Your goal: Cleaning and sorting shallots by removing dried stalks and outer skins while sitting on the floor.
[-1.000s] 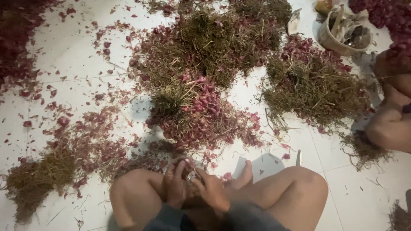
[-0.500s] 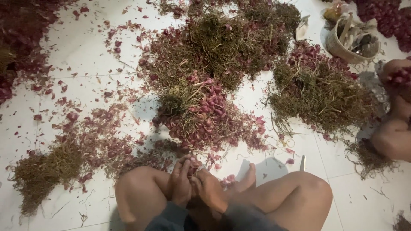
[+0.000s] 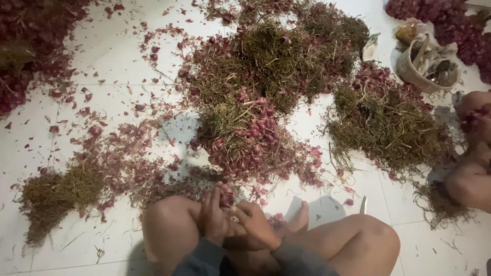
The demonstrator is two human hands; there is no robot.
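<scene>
In the head view, the person sits on the white tiled floor [image 3: 117, 61] with bare knees drawn up, and both hands meet between the knees. The left hand [image 3: 214, 219] has its fingers curled narrowly around a small bunch of shallots [image 3: 226, 193], whose red bulbs poke out just above the fingertips. The right hand [image 3: 257, 223] presses against the left one, fingers bent on the same bunch; how much of it this hand actually grips cannot be told.

The landmark is the central heap of shallots [image 3: 250, 135], red bulbs tangled with dry stems, lying just beyond the hands. Behind that heap rises a larger mound of dry stalks [image 3: 279, 56]. To the right of the heap sits another pile of stalks and bulbs [image 3: 388, 122], and further right, beyond it, a woven basket [image 3: 427, 66] stands near another person's knee [image 3: 470, 184]. Left of the heap, loose red skins [image 3: 117, 148] are scattered over the tiles, ending at a small clump of dry roots [image 3: 56, 194]. A knife [image 3: 363, 204] lies on the floor to the near right of the heap, beside the person's right knee.
</scene>
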